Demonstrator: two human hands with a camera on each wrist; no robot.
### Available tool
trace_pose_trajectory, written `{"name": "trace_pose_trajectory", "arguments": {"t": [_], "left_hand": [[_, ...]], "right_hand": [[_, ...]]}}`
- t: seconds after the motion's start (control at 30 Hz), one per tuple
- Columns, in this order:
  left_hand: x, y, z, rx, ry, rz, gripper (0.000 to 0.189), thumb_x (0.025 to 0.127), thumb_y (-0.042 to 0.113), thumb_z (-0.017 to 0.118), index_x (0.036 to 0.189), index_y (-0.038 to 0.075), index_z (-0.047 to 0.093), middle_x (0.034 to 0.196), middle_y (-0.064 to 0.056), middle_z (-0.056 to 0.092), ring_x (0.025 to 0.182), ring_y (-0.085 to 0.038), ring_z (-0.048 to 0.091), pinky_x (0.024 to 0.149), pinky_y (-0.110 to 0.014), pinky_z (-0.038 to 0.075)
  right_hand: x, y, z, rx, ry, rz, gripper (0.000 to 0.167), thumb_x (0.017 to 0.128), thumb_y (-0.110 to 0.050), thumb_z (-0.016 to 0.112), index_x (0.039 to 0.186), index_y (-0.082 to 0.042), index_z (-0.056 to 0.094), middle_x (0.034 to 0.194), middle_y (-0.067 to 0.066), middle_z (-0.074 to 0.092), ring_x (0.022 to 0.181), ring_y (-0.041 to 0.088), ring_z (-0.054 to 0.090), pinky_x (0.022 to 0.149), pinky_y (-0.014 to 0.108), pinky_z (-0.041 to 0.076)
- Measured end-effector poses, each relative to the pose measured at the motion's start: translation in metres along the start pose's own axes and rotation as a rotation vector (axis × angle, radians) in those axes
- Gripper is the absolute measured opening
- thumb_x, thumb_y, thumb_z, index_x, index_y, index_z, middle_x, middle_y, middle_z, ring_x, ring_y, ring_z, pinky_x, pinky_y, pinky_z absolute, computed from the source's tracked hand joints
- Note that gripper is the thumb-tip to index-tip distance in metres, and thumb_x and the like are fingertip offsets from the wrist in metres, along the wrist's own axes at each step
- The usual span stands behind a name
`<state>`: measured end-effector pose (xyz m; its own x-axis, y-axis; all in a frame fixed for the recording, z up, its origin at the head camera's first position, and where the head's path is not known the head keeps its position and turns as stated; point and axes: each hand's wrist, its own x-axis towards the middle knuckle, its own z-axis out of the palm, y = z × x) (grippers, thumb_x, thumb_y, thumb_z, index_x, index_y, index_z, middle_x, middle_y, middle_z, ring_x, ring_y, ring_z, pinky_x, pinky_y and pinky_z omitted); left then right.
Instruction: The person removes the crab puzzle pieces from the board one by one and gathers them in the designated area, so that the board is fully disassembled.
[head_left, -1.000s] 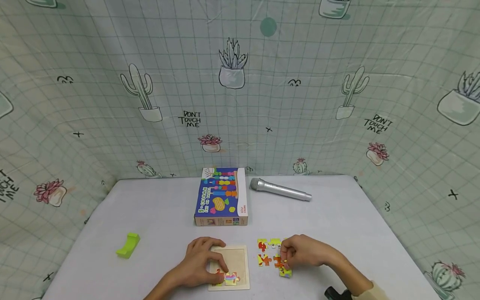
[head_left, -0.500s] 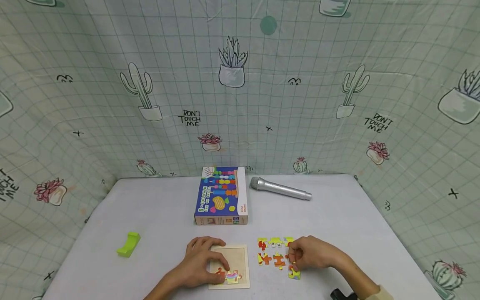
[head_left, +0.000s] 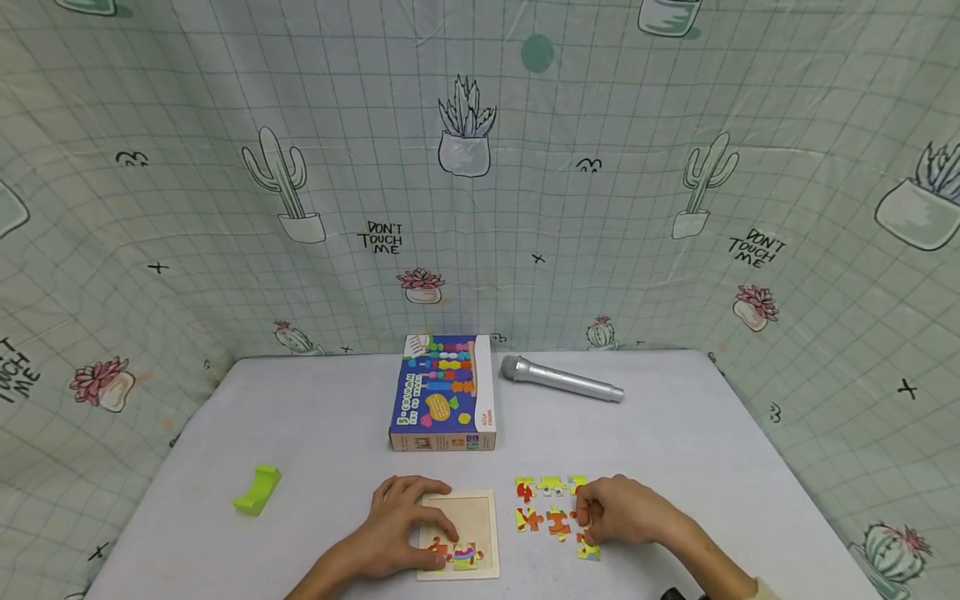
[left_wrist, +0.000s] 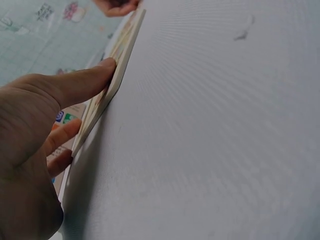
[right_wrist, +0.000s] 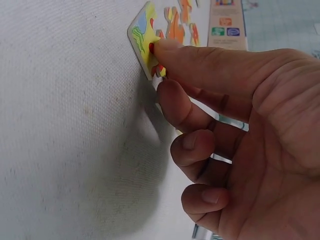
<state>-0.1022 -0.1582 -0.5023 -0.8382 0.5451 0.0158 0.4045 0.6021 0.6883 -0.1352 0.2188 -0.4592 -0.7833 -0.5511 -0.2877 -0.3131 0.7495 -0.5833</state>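
In the head view my left hand [head_left: 393, 529] holds the left side of a shallow wooden puzzle tray [head_left: 492, 525]. Its thumb presses on an orange-red jigsaw piece [head_left: 437, 547] in the tray's lower left, and other fingers reach the top edge. Beside that piece lies a rainbow-striped jigsaw piece [head_left: 465, 557]. To the right, my right hand [head_left: 626, 510] pinches a yellow corner jigsaw piece [head_left: 588, 550] at the table surface. The right wrist view shows the thumb on that corner piece [right_wrist: 142, 37], with the other fingers curled below. The hand partly hides neighbouring pieces.
Several loose jigsaw pieces, among them an orange one [head_left: 558, 522] and a yellow one with eyes [head_left: 552, 485], lie in rows right of the tray. Behind stand a blue game box [head_left: 442, 392] and a silver microphone [head_left: 562, 379]. A green block [head_left: 258, 490] lies left.
My right hand has moved right with the yellow corner piece, uncovering pieces in the rows. The rainbow piece has shifted slightly right in the tray. My left hand stays in place.
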Motion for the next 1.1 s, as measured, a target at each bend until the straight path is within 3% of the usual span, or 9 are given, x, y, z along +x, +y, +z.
{"name": "trace_pose_trajectory", "arguments": {"t": [0.33,0.63,0.87,1.1], "left_hand": [[-0.003,-0.002,0.001,-0.025,-0.023,0.007,0.017,0.08,0.044,0.082,0.096,0.048,0.077,0.143,0.001,0.051,0.138,-0.036,0.029,0.107,-0.073,-0.003],[-0.003,-0.003,0.001,-0.018,-0.025,0.017,0.015,0.082,0.045,0.08,0.096,0.048,0.078,0.144,0.001,0.05,0.138,-0.036,0.029,0.107,-0.074,-0.003],[-0.005,-0.004,-0.001,-0.037,-0.053,0.022,0.015,0.086,0.042,0.077,0.099,0.049,0.076,0.147,0.002,0.048,0.14,-0.036,0.026,0.108,-0.074,-0.004],[-0.006,-0.005,-0.003,-0.027,-0.067,0.024,0.016,0.087,0.044,0.075,0.101,0.05,0.075,0.148,0.003,0.047,0.141,-0.036,0.025,0.108,-0.074,-0.004]], "right_hand": [[0.001,-0.001,0.001,-0.019,0.005,0.009,0.022,0.078,-0.016,0.083,0.077,-0.023,0.062,0.064,-0.012,0.056,0.058,0.004,0.048,0.056,0.024,0.035],[0.006,-0.007,-0.001,-0.053,0.045,-0.007,0.022,0.081,-0.021,0.082,0.077,-0.025,0.061,0.063,-0.013,0.052,0.058,0.003,0.046,0.054,0.022,0.034],[0.017,-0.027,0.01,-0.006,0.072,-0.07,0.02,0.083,-0.027,0.082,0.08,-0.026,0.063,0.064,-0.014,0.056,0.055,0.001,0.049,0.052,0.022,0.039],[0.039,-0.056,0.03,0.011,0.063,-0.157,0.014,0.084,-0.022,0.08,0.096,-0.019,0.074,0.069,-0.015,0.055,0.06,-0.002,0.048,0.056,0.02,0.041]]}}
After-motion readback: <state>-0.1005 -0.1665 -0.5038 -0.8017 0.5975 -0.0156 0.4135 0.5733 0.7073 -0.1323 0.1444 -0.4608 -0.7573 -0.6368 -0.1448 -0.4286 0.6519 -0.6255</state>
